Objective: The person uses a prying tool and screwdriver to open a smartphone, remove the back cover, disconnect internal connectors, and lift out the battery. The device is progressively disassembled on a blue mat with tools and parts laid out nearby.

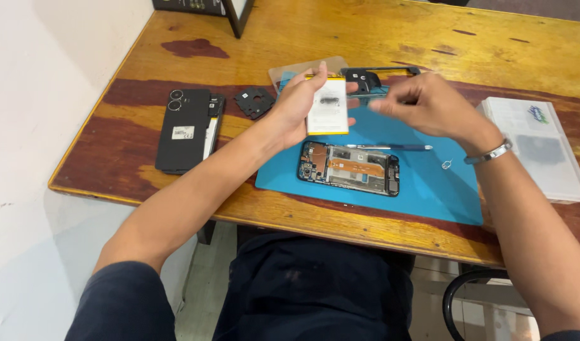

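I see my left hand (296, 104) raised above the middle of the frame, its grip closed on a flat white phone battery (328, 104) with a yellow strip along its top edge; the thumb lies on the near face and the fingers wrap behind the left edge. The battery is held upright, clear of the worktop, just above the blue mat (429, 183). My right hand (429, 104) hovers just right of the battery, blurred, fingers curled loosely toward it; I cannot tell whether they touch the battery's edge or whether that grip is shut on anything. A silver bracelet (489, 153) sits on that wrist.

Below the battery, near the centre of the frame, an opened phone (348, 168) lies flat on the mat with its circuit boards and an orange flex strip showing. Just above its right half lies a thin blue-handled tool (391, 147), and to the right a small metal pin (447, 165). Behind the hands, at the upper middle, a dark inner frame piece (366, 79) rests at the mat's far edge. Left of the mat, on the wooden worktop (366, 38), a small black cover plate (254, 101) lies near a black phone back cover (184, 129) with two camera rings. At the right edge lies a white box (536, 148).
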